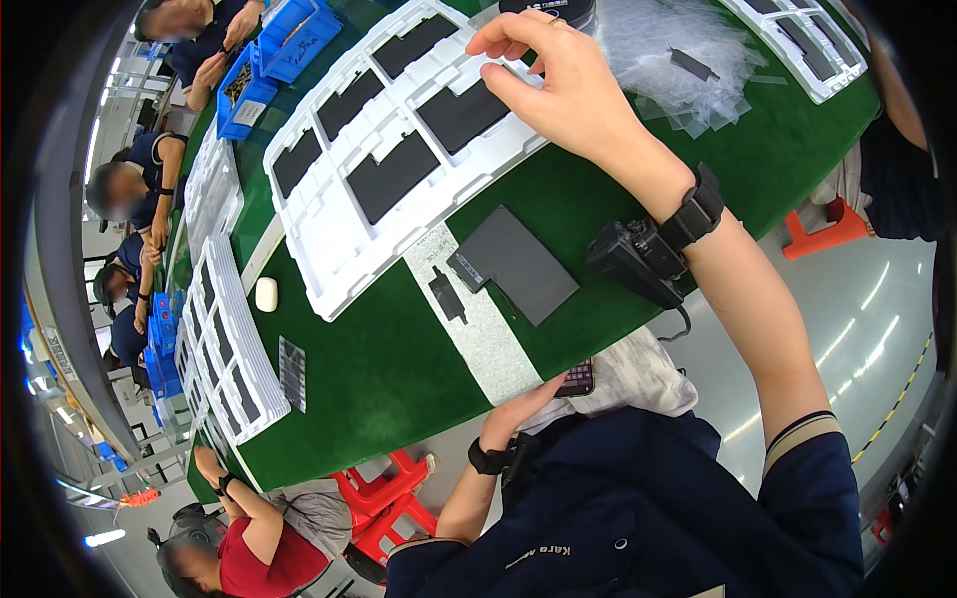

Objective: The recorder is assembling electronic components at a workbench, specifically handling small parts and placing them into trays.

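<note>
My right hand (568, 85) is raised over the far right part of a white moulded tray (324, 224), thumb and fingers apart with nothing between them. Flat black battery-like pieces (394, 177) lie in the tray's compartments. Nearer me on the green table, a larger dark grey battery-like pouch (523, 264) with a notched corner lies partly on a pale strip (488, 344). Beside it is a small black piece with tabs (448, 296). Below the table edge, my left hand (523, 409) is at the side of a phone (577, 379) with a lit screen; its fingers are mostly hidden.
Stacked white trays (224, 349) stand at left, near a dark strip (292, 374) and a white rounded object (266, 294). Blue bins (299, 40) are at far left. Loose clear film (688, 75) lies at far right. A black device (633, 259) sits at my right wrist. Co-workers sit around.
</note>
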The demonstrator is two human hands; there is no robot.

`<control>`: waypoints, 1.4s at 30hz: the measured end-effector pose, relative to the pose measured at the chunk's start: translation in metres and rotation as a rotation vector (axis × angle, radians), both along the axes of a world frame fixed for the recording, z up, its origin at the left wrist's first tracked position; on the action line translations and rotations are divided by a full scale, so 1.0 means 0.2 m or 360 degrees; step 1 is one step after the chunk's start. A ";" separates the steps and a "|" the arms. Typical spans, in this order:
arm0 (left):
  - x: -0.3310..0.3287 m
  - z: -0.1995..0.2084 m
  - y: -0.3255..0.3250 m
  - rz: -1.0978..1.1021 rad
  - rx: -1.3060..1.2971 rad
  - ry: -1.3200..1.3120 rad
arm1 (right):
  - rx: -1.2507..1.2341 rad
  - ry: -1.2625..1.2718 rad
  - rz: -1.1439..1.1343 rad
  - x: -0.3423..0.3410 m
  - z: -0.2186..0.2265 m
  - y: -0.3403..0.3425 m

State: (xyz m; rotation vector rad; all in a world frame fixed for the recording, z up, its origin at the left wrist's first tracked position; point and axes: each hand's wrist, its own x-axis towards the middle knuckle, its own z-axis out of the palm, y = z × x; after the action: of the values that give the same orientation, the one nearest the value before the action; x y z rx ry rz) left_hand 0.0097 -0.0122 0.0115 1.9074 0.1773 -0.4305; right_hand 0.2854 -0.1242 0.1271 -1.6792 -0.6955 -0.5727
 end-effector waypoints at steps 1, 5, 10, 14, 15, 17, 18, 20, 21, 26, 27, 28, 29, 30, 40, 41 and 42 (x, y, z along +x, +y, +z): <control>0.00 0.00 -0.01 0.0090 -0.0129 0.0110 | -0.0009 0.0006 0.0002 0.00 0.00 0.00; -0.05 -0.07 0.04 0.0018 0.0021 0.0087 | 0.0001 0.0054 0.0016 -0.01 0.01 0.00; -0.04 -0.07 0.06 -0.0160 0.0151 0.0057 | 0.0012 -0.0037 -0.0008 0.00 0.00 0.01; -0.04 -0.06 0.05 -0.0112 0.0089 0.0119 | -0.0024 0.0024 -0.0002 -0.01 0.01 0.00; -0.04 -0.05 0.05 -0.0117 0.0102 0.0074 | -0.0019 0.0024 -0.0007 -0.01 0.01 0.00; -0.04 -0.06 0.05 -0.0124 0.0114 0.0027 | -0.0014 0.0023 -0.0013 -0.01 0.01 0.00; -0.04 -0.08 0.06 -0.0140 0.0111 0.0035 | -0.0009 0.0026 -0.0004 -0.01 0.01 0.00; -0.05 -0.09 0.07 -0.0156 0.0110 0.0042 | -0.0003 0.0028 0.0005 -0.01 0.01 0.00; -0.05 -0.08 0.06 -0.0137 0.0103 0.0026 | 0.0001 0.0000 -0.0002 0.00 0.00 0.00; -0.05 -0.10 0.07 -0.0153 0.0153 -0.0080 | -0.0014 0.0005 0.0000 0.00 0.01 0.00; -0.05 -0.10 0.07 -0.0156 0.0150 -0.0056 | -0.0056 0.0004 -0.0004 -0.01 0.02 -0.01; -0.05 -0.10 0.07 -0.0159 0.0147 -0.0033 | -0.0098 0.0003 -0.0007 -0.01 0.03 -0.01; -0.05 -0.09 0.07 -0.0158 0.0147 -0.0033 | -0.0098 0.0003 -0.0007 -0.01 0.03 -0.01; -0.05 -0.09 0.07 -0.0155 0.0154 -0.0043 | -0.0093 0.0003 -0.0004 -0.01 0.02 -0.01; -0.05 0.00 0.05 0.0177 -0.0123 0.0349 | -0.0105 0.0013 -0.0012 -0.01 0.02 -0.01; -0.06 -0.01 0.07 0.0174 -0.0123 0.0350 | -0.0106 0.0014 -0.0014 0.00 0.02 -0.01; -0.09 -0.04 0.09 0.0224 -0.0141 0.0469 | -0.0100 0.0002 -0.0016 0.00 0.02 -0.01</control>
State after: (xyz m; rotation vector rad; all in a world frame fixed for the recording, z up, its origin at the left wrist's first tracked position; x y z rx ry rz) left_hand -0.0074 0.0052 0.0036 1.7253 0.4758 -0.6121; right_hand 0.2845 -0.1264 0.1311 -1.7423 -0.7111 -0.5618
